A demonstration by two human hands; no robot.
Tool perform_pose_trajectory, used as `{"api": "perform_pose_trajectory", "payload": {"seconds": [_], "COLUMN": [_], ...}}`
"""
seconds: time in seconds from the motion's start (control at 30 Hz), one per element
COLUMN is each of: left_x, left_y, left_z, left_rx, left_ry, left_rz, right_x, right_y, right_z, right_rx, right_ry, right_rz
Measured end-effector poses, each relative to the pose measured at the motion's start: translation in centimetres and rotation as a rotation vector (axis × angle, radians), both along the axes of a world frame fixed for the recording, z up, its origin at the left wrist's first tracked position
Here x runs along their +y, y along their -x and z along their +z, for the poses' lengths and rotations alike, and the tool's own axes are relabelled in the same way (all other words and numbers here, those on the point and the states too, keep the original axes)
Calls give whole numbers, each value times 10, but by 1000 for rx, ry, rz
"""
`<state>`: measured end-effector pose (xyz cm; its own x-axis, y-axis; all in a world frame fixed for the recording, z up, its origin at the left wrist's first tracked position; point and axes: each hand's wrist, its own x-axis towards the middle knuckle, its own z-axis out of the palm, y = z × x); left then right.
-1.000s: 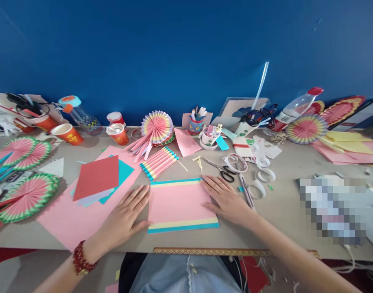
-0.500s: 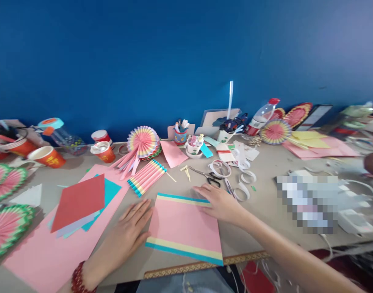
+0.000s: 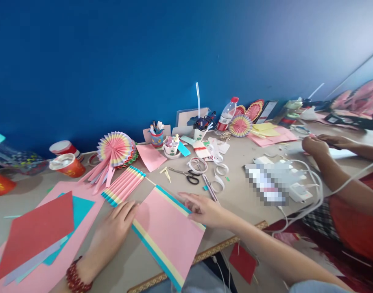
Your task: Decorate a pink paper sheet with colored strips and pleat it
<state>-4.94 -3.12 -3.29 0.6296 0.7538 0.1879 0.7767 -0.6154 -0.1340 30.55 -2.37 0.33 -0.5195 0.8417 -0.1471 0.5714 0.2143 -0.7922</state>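
Pink sheet (image 3: 171,232) between both hands' fingers (image 3: 125,209)

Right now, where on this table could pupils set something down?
The main bare patch lies between the utility knife and the pixelated object, with yellow papers behind. A narrower gap separates the beaded bracelet from the striped pink sheet. Beyond that sheet it is crowded: scissors, tape roll, pen holder.
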Motion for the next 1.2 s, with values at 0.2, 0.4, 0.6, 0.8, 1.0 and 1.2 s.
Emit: {"api": "perform_pose_trajectory", "payload": {"seconds": [0.2,0.4,0.6,0.8,1.0,1.2], "left_x": [3,-11,-27,-21,-17,-11], "left_y": [11,1,-39,-56,-42,-49], "left_z": [3,39,41,41,49,38], "left_rx": [-149,-650,-1477,-1723,-1731,-1674], "left_ry": [18,11,814,952,938,1001], "left_rz": [12,137,424,694,695,639], "right_x": [-4,-1,-4,3,8,-18], "right_y": [-10,-5,19,8,-36,-9], "right_z": [4,-1,-5,-5,-5,-5], "right_rx": [113,417,479,374,-316,-190], "right_ry": [-70,-25,-193,-307,-788,-947], "right_rz": [31,-163,-184,5,-228,195]}}
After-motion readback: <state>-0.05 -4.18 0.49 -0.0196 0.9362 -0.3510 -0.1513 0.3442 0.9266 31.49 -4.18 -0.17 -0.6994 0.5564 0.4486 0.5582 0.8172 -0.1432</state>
